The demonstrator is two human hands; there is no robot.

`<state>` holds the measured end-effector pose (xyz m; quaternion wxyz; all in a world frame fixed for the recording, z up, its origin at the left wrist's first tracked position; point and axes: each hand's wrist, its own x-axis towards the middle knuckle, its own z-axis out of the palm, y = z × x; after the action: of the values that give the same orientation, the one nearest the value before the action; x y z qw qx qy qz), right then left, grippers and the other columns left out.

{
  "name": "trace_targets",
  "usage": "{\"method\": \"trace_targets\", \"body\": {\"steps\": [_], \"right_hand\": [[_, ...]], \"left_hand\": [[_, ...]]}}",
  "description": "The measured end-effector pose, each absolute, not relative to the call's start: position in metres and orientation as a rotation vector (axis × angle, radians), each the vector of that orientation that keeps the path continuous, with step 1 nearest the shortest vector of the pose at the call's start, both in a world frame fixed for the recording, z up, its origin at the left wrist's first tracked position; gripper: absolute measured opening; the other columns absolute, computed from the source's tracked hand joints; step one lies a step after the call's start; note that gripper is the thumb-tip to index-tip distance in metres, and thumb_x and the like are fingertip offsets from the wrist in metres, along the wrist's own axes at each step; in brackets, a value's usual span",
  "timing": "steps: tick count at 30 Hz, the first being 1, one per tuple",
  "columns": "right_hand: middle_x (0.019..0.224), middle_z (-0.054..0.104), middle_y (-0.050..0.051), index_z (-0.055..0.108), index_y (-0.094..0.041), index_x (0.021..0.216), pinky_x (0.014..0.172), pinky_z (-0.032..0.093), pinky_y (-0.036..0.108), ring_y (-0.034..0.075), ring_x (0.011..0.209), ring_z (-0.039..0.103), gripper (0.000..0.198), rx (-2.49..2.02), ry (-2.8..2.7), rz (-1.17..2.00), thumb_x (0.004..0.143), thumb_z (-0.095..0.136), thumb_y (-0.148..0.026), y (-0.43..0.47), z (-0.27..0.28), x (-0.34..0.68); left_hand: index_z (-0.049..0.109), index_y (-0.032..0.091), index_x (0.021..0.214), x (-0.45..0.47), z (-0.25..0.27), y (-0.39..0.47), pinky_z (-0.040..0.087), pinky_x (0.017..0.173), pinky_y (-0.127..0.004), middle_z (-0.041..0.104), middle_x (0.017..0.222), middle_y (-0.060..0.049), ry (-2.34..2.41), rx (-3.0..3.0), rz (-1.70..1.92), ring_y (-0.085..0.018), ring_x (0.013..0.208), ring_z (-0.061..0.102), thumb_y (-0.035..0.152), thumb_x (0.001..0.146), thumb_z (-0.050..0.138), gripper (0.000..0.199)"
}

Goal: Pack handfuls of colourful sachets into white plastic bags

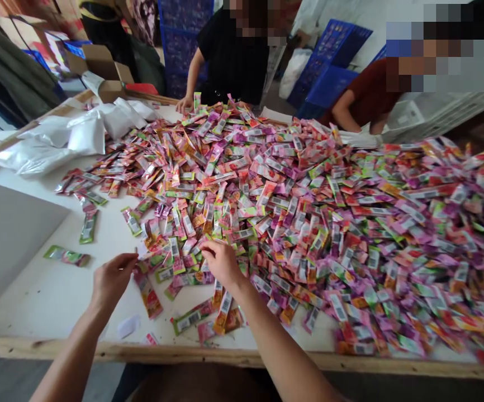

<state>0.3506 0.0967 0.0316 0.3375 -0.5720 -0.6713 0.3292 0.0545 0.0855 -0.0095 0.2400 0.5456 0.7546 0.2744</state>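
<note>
A broad heap of small stick sachets [267, 190] in pink, purple, orange and green covers much of the white tabletop. My left hand [111, 279] is closed in a pinch at the heap's left front edge, on what looks like a sachet seen edge-on. Just below its fingertips lies a red and orange sachet [148, 296]. My right hand [224, 265] hovers over or touches the front of the heap, thumb and fingers pinched together. Whatever is between those fingers is hidden. Left of my left hand a green-edged sachet [66, 255] lies alone.
Several silvery white pouches [86, 134] lie at the back left, near an open cardboard box [101, 61]. A white panel [11, 234] stands at the left. A wooden rim [175, 354] edges the table. Across it are a person in black [233, 61] and another in dark red [368, 89].
</note>
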Motion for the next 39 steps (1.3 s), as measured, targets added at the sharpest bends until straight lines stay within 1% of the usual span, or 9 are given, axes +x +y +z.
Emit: {"method": "trace_targets", "body": {"steps": [5, 7, 13, 15, 19, 24, 29, 35, 39], "right_hand": [[0.080, 0.072, 0.002, 0.069, -0.022, 0.084, 0.071, 0.045, 0.026, 0.018, 0.075, 0.066, 0.004, -1.692, -1.838, 0.789, 0.085, 0.065, -0.020, 0.107, 0.005, 0.304], [0.084, 0.071, 0.004, 0.067, -0.021, 0.088, 0.069, 0.044, 0.027, 0.019, 0.075, 0.065, 0.013, -1.804, -1.855, 0.705, 0.080, 0.072, -0.029, 0.108, -0.001, 0.292], [0.067, 0.064, -0.001, 0.057, -0.019, 0.068, 0.059, 0.043, 0.023, 0.015, 0.063, 0.061, 0.012, -1.787, -1.718, 1.050, 0.074, 0.066, -0.015, 0.120, 0.004, 0.314], [0.070, 0.065, -0.003, 0.060, -0.019, 0.079, 0.057, 0.044, 0.022, 0.014, 0.062, 0.062, 0.007, -1.735, -1.717, 1.111, 0.076, 0.061, -0.013, 0.121, 0.011, 0.327], [0.091, 0.071, 0.002, 0.056, -0.021, 0.120, 0.068, 0.048, 0.025, 0.017, 0.077, 0.066, 0.046, -1.540, -2.025, 1.035, 0.077, 0.059, -0.007, 0.112, 0.021, 0.318], [0.087, 0.070, 0.009, 0.069, -0.018, 0.085, 0.071, 0.046, 0.028, 0.022, 0.084, 0.065, 0.025, -1.446, -2.512, 0.880, 0.073, 0.057, 0.001, 0.101, 0.018, 0.285], [0.090, 0.069, 0.006, 0.069, -0.019, 0.069, 0.085, 0.047, 0.031, 0.021, 0.094, 0.063, 0.014, -1.355, -2.153, 0.942, 0.076, 0.064, -0.008, 0.105, 0.026, 0.315], [0.077, 0.068, 0.000, 0.061, -0.020, 0.096, 0.071, 0.050, 0.029, 0.018, 0.072, 0.064, 0.015, -1.422, -1.436, 1.178, 0.085, 0.060, -0.029, 0.097, 0.046, 0.361], [0.072, 0.066, 0.000, 0.057, -0.021, 0.092, 0.065, 0.048, 0.027, 0.017, 0.066, 0.062, 0.013, -1.636, -1.481, 1.093, 0.086, 0.058, -0.033, 0.082, 0.039, 0.357]], "left_hand": [[0.071, 0.023, 0.087, 0.081, -0.008, 0.094, 0.048, 0.078, -0.034, 0.075, 0.091, -0.007, 2.001, 1.605, 0.779, -0.024, 0.076, 0.067, 0.042, 0.077, 0.054, 0.028], [0.070, 0.024, 0.086, 0.097, -0.008, 0.103, 0.046, 0.078, -0.033, 0.073, 0.088, -0.006, 1.915, 1.657, 0.747, -0.024, 0.081, 0.065, 0.041, 0.073, 0.059, 0.024], [0.054, 0.023, 0.062, 0.092, 0.001, 0.116, 0.038, 0.058, -0.029, 0.057, 0.055, 0.000, 1.850, 1.533, 0.642, -0.018, 0.058, 0.052, 0.038, 0.062, 0.065, 0.018], [0.048, 0.023, 0.066, 0.077, 0.008, 0.110, 0.036, 0.052, -0.027, 0.057, 0.055, 0.001, 1.848, 1.414, 0.647, -0.017, 0.054, 0.052, 0.048, 0.065, 0.062, 0.028], [0.045, 0.024, 0.086, 0.067, 0.020, 0.096, 0.039, 0.047, -0.026, 0.064, 0.067, 0.000, 1.787, 1.241, 0.668, -0.017, 0.054, 0.057, 0.061, 0.070, 0.050, 0.041], [0.050, 0.022, 0.067, 0.102, 0.014, 0.111, 0.039, 0.053, -0.027, 0.056, 0.058, 0.001, 1.848, 1.385, 0.577, -0.017, 0.059, 0.055, 0.057, 0.070, 0.057, 0.036], [0.062, 0.021, 0.069, 0.131, 0.000, 0.140, 0.039, 0.065, -0.032, 0.068, 0.077, -0.010, 1.907, 1.629, 0.385, -0.029, 0.080, 0.063, 0.042, 0.058, 0.072, 0.026], [0.067, 0.021, 0.067, 0.111, 0.002, 0.143, 0.037, 0.057, -0.029, 0.066, 0.064, -0.005, 1.873, 1.690, 0.267, -0.023, 0.066, 0.061, 0.042, 0.065, 0.065, 0.021], [0.066, 0.020, 0.065, 0.085, 0.009, 0.134, 0.033, 0.053, -0.028, 0.058, 0.052, -0.001, 1.982, 1.618, 0.298, -0.018, 0.057, 0.052, 0.046, 0.068, 0.061, 0.026]]}}
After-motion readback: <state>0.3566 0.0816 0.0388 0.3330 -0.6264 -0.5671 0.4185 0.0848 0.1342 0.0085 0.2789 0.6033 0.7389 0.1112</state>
